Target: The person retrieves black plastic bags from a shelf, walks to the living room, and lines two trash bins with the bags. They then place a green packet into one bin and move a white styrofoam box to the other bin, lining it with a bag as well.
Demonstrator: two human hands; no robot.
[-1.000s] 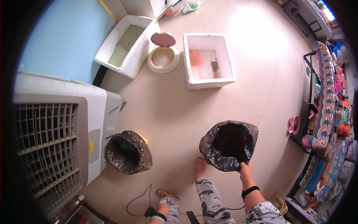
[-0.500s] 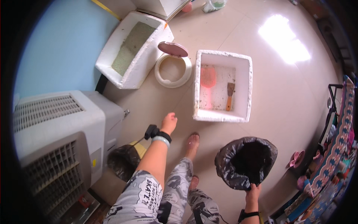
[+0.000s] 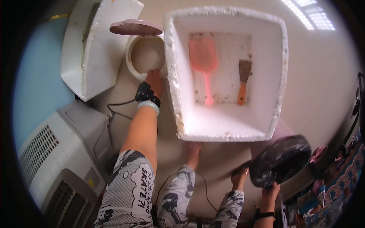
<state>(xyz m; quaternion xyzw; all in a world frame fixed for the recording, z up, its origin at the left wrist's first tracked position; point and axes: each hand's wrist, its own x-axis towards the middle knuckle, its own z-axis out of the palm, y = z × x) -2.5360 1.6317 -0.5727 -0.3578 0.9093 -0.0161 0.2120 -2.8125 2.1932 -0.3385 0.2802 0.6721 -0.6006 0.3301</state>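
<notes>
My left hand (image 3: 154, 82) is at the near rim of a round white container (image 3: 134, 64), its fingers bent over the edge. The container's pink lid (image 3: 135, 27) stands raised at the far side. At the lower right, my right hand (image 3: 270, 191) grips the edge of a bin lined with a black plastic bag (image 3: 262, 167); the bin is tilted. A large white foam box (image 3: 228, 131) stands between my hands. Inside it lie a pink slotted scoop (image 3: 203, 57) and a scraper with a wooden handle (image 3: 243, 85), among dark specks.
Another white foam box (image 3: 104, 49) stands at the far left by the blue wall. A grey-white air cooler (image 3: 72, 129) takes up the left side. A cable (image 3: 121, 103) runs near my left wrist. Pink slippers (image 3: 318, 154) and patterned cloth (image 3: 338, 178) are at the right.
I have leaned down and closer to the foam box. My left hand has moved forward onto the round container's rim. The bag-lined bin has tipped over in my right hand.
</notes>
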